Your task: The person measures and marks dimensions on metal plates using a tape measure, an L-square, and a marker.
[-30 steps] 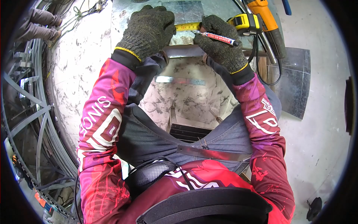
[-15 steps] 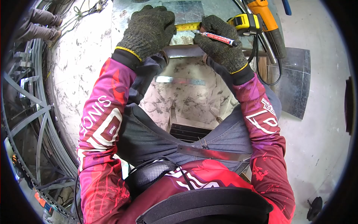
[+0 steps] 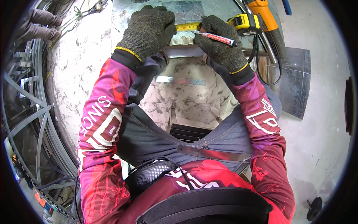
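Note:
Dark knitted gloves cover both hands. My left hand (image 3: 149,33) is closed over the left end of the yellow tape measure blade (image 3: 188,27), its fingertips mostly hidden. The blade spans the gap between my hands over a metal workpiece (image 3: 182,39). In my right hand (image 3: 223,44) is a white and red marker (image 3: 220,39), its tip pointing left beside the blade. My right fingers are closed around it near the tape. Just beyond that hand sits the yellow and black tape measure case (image 3: 246,24).
An orange power tool (image 3: 266,22) with a black cable lies at the right of the metal work surface (image 3: 220,7). Dark sheet metal (image 3: 294,82) lies on the floor at right. Metal framing (image 3: 37,104) stands at left. Another person's legs (image 3: 41,24) show at upper left.

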